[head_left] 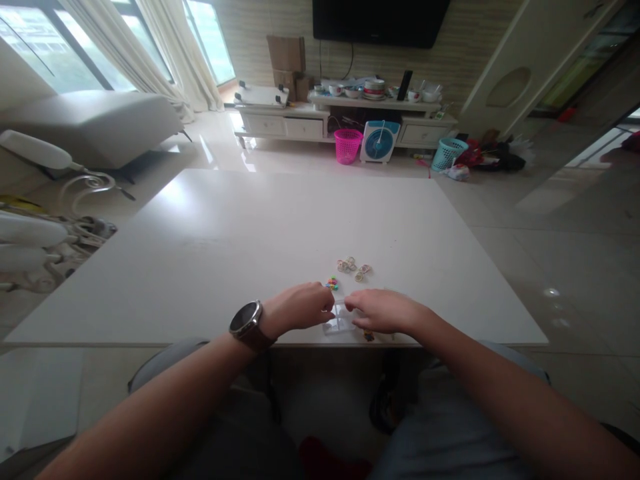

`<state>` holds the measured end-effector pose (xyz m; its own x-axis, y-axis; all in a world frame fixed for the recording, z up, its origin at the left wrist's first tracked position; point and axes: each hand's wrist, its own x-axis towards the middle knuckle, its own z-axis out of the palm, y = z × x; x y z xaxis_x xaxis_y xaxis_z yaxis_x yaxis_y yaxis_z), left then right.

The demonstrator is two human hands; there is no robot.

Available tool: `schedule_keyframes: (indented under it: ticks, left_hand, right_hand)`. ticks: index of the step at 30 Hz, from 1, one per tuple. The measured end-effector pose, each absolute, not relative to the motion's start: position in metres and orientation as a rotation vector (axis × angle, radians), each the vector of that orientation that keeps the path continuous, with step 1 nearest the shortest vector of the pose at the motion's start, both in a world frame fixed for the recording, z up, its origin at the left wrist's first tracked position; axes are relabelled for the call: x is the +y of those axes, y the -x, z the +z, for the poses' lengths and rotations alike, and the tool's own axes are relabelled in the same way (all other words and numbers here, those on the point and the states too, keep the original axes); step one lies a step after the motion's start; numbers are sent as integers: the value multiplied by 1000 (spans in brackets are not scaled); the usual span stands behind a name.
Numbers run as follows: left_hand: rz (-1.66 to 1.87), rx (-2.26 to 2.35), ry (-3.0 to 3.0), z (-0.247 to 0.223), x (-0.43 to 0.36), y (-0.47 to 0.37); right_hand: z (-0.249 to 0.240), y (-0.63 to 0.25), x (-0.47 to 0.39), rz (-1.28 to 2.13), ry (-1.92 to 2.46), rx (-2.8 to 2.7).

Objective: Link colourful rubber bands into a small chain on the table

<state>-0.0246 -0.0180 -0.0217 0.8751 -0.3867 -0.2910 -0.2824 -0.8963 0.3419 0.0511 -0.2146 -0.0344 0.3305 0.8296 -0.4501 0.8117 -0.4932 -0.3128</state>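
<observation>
The white worktop (280,220) bears a clear divided tray (340,324) near its near edge, small multicoloured pieces (333,284) and pale rings (345,266) beyond.

At the left edge of the clear divided box (336,325), the left hand (306,307) is curled, its bare left forearm (185,387) slanting toward it; over the box's right side, the right hand (383,311) bends palm-down, the right forearm (495,380) bare too.

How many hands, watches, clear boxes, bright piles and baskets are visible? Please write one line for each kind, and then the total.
Left hand and right hand: 2
Watch: 1
Clear box, partly hidden: 1
Bright pile: 1
Pink basket and blue basket: 2
Total: 7
</observation>
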Motion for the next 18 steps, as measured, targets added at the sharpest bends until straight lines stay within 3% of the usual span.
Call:
schedule_keyframes:
  ticks: [18]
  left_hand:
    - [-740, -361, -2668, -12, 16, 12]
  right_hand:
    - [-5, -30, -210, 967, 2575, -1579]
